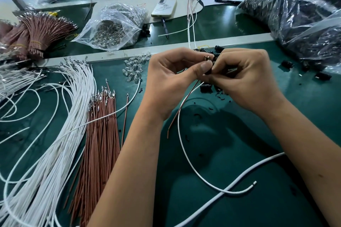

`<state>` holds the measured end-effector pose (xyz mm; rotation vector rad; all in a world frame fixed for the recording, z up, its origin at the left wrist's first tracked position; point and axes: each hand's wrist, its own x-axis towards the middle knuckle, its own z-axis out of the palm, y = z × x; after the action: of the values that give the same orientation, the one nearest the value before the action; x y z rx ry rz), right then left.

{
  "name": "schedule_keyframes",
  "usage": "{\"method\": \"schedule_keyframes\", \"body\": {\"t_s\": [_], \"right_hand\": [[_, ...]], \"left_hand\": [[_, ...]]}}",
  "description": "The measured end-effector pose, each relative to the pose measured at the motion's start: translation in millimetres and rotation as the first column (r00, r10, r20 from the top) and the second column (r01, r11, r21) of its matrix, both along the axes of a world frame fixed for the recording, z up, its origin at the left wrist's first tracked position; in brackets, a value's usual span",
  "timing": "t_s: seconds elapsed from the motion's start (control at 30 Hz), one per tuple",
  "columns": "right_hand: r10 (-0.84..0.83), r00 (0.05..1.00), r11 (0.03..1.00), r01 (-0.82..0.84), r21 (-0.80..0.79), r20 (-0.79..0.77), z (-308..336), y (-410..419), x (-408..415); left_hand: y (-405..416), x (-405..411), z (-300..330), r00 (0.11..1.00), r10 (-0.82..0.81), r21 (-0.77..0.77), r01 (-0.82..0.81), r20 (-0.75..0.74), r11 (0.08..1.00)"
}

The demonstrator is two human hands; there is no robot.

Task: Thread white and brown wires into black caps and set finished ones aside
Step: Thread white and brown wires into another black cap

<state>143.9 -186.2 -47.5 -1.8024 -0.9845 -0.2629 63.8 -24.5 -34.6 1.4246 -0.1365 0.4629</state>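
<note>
Black cap (208,71) sits pinched between my left hand (171,79) and right hand (245,79), just above the middle of the green mat (230,134). Both hands curl tight around it. One brown wire (177,114) and one white wire (184,149) trail from it toward me. If my grip loosens or I push crooked, a terminal could bend or slip out, I reckon.
</note>
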Motion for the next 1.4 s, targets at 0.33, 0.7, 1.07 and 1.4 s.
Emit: {"method": "schedule_keyframes", "body": {"t_s": [0.33, 0.7, 1.07, 1.4], "right_hand": [[0.165, 0.885, 0.983, -0.186, -0.006, -0.435, -1, -2, -2], [0.297, 0.738, 0.952, -0.282, 0.123, -0.606, 12, -12, 2], [0.085, 0.918, 0.974, -0.159, -0.163, -0.386, 6, -5, 0], [0.165, 0.911, 0.986, -0.144, 0.082, -0.379, 3, 0, -2]], "left_hand": [[7, 2, 2, 0.981, 0.073, -0.303, -0.126, -0.178, 0.945], [27, 3, 3, 0.947, 0.038, -0.638, -0.245, -0.32, 0.73], [14, 2, -1, 0.933, 0.219, -0.053, -0.243, -0.285, 0.969], [7, 1, 1, 0.988, 0.114, -0.008, -0.115, -0.106, 0.993]]}}
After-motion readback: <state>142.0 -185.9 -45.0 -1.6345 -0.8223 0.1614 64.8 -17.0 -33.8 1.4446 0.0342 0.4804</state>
